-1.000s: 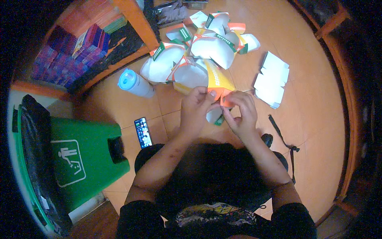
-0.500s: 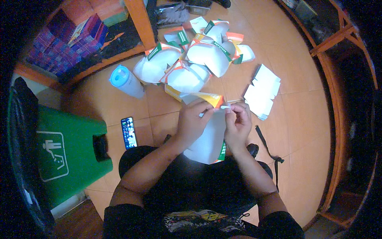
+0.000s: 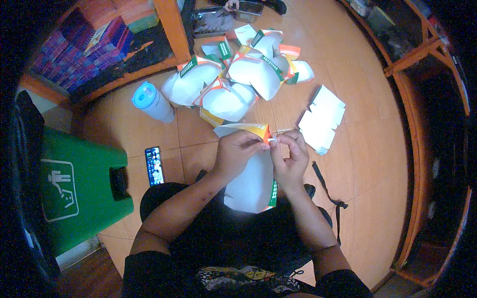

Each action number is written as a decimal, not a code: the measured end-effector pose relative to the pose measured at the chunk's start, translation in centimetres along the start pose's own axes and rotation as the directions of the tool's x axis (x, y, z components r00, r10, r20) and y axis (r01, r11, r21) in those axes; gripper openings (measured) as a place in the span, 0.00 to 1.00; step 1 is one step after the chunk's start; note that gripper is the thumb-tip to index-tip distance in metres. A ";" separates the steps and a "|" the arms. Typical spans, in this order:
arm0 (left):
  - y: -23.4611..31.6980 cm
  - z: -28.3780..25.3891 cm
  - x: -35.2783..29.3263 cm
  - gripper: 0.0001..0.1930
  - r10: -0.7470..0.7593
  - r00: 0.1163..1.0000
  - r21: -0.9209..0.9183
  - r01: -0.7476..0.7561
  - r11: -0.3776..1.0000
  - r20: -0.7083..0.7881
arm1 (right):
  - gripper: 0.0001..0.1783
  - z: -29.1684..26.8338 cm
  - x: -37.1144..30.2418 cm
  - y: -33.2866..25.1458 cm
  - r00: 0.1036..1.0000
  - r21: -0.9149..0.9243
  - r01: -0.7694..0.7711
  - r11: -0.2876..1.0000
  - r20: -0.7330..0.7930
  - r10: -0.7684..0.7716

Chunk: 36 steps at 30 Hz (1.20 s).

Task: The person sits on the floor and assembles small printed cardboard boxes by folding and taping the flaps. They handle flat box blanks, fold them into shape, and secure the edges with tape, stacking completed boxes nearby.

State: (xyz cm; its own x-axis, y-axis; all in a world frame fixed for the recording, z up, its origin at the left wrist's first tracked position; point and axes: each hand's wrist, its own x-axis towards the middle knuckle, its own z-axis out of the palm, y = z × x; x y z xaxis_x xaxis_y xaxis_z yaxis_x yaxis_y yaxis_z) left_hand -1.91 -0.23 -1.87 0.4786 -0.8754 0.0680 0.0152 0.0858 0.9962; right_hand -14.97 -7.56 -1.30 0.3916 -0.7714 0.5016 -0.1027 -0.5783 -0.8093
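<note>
Fingers (image 3: 242, 140) of the left hand (image 3: 231, 158) are nearly closed, pinching the orange corner of a paper carton between thumb and fingertips. Those of the right hand (image 3: 289, 161) are bent, with thumb and forefinger close together at a pale edge of the same corner; whether they grip it or only press it cannot be determined.

Items follow in descending order of size. Tiled floor (image 3: 370, 144) extends around the seated person. Along the right stands a wooden rack (image 3: 411, 164). A green bin (image 3: 92, 181) with a white pictogram stands at left. Beyond it, a wooden shelf (image 3: 176, 30) holds wrapped purple bundles (image 3: 74, 62). Ahead of the hands, a pile of opened cartons (image 3: 231, 103), white inside with orange, green and yellow edging, lies on the floor.

The carton (image 3: 248, 181) being handled is between both hands, its white face toward the person and its lower end at the lap. Notched white card (image 3: 323, 119) lies right of the pile; the number of sheets cannot be determined. A blue-lidded tumbler (image 3: 158, 107) stands left of the pile. Nearer the person lies a phone (image 3: 154, 166), screen lit. A thin black strap (image 3: 323, 183) lies to the right of the right hand.
</note>
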 end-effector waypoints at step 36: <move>4.1 -2.0 0.4 0.10 0.208 0.927 0.165 -0.269 0.949 0.313 | 0.22 -2.2 0.3 3.0 0.901 0.508 -0.418 0.753 0.130 0.413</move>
State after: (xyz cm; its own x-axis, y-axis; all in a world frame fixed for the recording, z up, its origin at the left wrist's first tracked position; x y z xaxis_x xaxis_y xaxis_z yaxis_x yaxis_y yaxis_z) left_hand 0.08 0.67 2.09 0.1719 -0.9422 0.2876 -0.2595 0.2383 0.9359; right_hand -17.13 -10.12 -2.89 0.4293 -0.8998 0.0779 0.2232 0.0221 -0.9745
